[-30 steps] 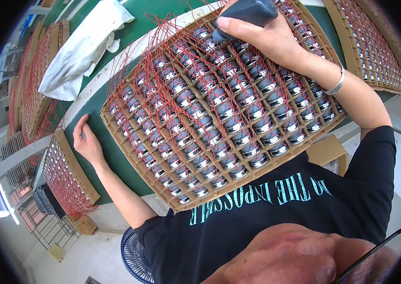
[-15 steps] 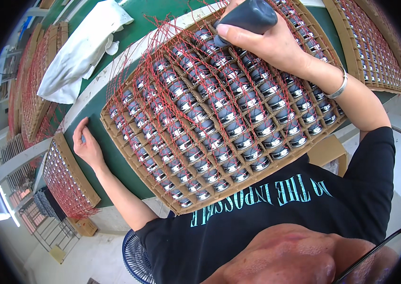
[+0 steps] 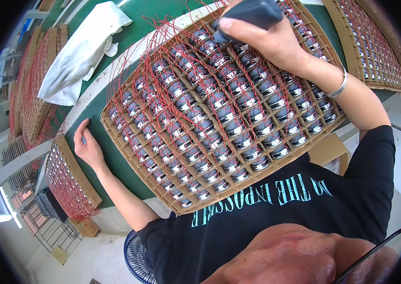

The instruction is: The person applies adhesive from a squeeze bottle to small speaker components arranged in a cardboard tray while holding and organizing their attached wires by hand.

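Observation:
A cardboard tray (image 3: 140, 176) with a grid of dividers lies tilted in front of me. Its cells hold rows of small round parts (image 3: 240, 175) with shiny metal rims and grey tops, and twisted red wires trail over them. My right hand (image 3: 276, 40) is wrapped round a dark, bottle-shaped tool (image 3: 255, 14) above the tray's far side. The tool's narrow end points down at the parts; whether it touches them I cannot tell. Left of the tray, my left hand (image 3: 88, 149) rests by the green table (image 3: 97, 124), fingers loosely bent and apart, with no held thing visible.
A white cloth (image 3: 80, 57) lies at the far left of the table. Similar wired trays stand at the right (image 3: 371, 45), the far left (image 3: 37, 90) and the lower left (image 3: 70, 170). Below are an open cardboard box (image 3: 329, 154) and a blue round basket-like object (image 3: 137, 255).
My right hand has shifted the dark tool slightly to the right and nearer me, across the far rows. My left hand and the tray are almost unmoved.

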The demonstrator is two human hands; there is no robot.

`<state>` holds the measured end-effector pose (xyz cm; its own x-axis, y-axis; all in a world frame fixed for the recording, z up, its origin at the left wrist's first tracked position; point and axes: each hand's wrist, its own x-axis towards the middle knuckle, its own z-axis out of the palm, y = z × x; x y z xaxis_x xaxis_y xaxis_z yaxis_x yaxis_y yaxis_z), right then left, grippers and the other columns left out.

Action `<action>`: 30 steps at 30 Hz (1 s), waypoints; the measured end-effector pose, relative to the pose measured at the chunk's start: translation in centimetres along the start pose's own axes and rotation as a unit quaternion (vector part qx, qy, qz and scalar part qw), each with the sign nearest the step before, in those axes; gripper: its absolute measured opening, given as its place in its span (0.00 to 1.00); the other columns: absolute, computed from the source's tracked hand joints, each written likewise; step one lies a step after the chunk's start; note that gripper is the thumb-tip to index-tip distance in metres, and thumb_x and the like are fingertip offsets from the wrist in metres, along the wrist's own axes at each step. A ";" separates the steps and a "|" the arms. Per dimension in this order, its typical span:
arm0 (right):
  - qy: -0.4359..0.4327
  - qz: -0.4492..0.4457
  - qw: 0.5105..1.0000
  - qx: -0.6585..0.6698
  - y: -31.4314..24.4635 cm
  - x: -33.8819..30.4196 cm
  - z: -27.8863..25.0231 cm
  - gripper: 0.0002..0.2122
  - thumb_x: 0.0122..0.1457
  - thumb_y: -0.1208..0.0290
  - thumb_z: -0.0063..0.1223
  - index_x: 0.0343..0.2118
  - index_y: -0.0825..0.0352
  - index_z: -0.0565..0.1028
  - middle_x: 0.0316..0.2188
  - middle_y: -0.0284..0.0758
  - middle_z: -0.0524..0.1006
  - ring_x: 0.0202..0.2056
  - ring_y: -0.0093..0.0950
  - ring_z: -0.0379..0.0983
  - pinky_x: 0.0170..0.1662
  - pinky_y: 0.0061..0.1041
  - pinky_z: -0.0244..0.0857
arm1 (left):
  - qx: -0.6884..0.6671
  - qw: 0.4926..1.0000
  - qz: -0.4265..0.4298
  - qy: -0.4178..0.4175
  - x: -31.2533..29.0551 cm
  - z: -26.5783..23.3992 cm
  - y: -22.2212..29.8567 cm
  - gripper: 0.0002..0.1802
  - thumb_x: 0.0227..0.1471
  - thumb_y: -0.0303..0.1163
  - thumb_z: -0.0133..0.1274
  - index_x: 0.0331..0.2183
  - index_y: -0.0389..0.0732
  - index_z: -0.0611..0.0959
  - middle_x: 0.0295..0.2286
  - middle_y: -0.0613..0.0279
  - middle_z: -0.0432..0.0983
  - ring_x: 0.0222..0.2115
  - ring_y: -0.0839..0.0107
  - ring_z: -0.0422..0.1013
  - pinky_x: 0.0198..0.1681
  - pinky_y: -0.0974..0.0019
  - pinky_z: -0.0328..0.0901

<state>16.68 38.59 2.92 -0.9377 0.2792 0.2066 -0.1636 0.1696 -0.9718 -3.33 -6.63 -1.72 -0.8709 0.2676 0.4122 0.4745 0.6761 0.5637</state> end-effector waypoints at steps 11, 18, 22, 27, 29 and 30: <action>0.047 0.031 0.998 -0.004 -0.2 -0.2 0.0 0.11 0.59 0.65 0.67 0.33 0.64 0.75 0.27 0.24 0.74 0.30 0.16 0.68 0.34 0.21 0.65 | 0.005 1.000 -0.010 -0.004 0.0 -0.1 -0.2 0.12 0.63 0.23 0.50 0.42 0.34 0.87 0.41 0.58 0.83 0.44 0.69 0.76 0.53 0.67 0.67; 0.048 0.043 0.998 -0.013 -0.5 -0.1 0.1 0.11 0.59 0.65 0.67 0.33 0.64 0.75 0.28 0.24 0.74 0.30 0.16 0.69 0.35 0.21 0.65 | -0.001 1.000 -0.017 -0.005 0.1 -0.1 -0.4 0.12 0.63 0.23 0.49 0.42 0.33 0.87 0.41 0.58 0.83 0.44 0.70 0.76 0.53 0.68 0.66; 0.056 0.044 0.997 -0.012 -0.1 -0.1 -0.2 0.11 0.59 0.64 0.67 0.33 0.63 0.76 0.28 0.24 0.75 0.30 0.16 0.69 0.35 0.22 0.65 | -0.006 1.000 -0.012 -0.004 0.0 -0.1 -0.3 0.12 0.63 0.23 0.49 0.42 0.33 0.86 0.41 0.58 0.83 0.44 0.70 0.76 0.53 0.68 0.66; 0.043 0.037 0.998 -0.027 0.5 0.0 -0.1 0.11 0.59 0.64 0.67 0.34 0.64 0.75 0.27 0.25 0.74 0.29 0.16 0.69 0.34 0.22 0.65 | -0.001 1.000 -0.011 -0.005 0.0 -0.2 0.0 0.12 0.63 0.23 0.49 0.42 0.33 0.87 0.41 0.58 0.83 0.44 0.71 0.76 0.53 0.68 0.66; 0.032 0.047 0.998 -0.018 -0.3 -0.1 -0.3 0.11 0.60 0.64 0.67 0.34 0.64 0.75 0.27 0.24 0.74 0.29 0.16 0.69 0.35 0.21 0.65 | 0.005 1.000 -0.013 -0.007 0.0 -0.2 -0.1 0.12 0.63 0.23 0.49 0.42 0.33 0.87 0.41 0.59 0.83 0.44 0.71 0.76 0.53 0.68 0.67; 0.023 0.058 0.998 -0.011 -0.6 -0.3 -0.3 0.11 0.60 0.64 0.66 0.35 0.64 0.75 0.27 0.24 0.74 0.30 0.16 0.69 0.35 0.21 0.65 | 0.000 1.000 -0.007 -0.008 0.0 -0.1 -0.3 0.12 0.63 0.23 0.49 0.42 0.33 0.87 0.41 0.59 0.83 0.44 0.71 0.76 0.53 0.68 0.67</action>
<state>17.15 38.74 3.45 -0.9350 0.3405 0.0990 -0.0480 0.1552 -0.9867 -3.47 -6.92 -1.80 -0.8793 0.2692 0.3928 0.4625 0.6795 0.5696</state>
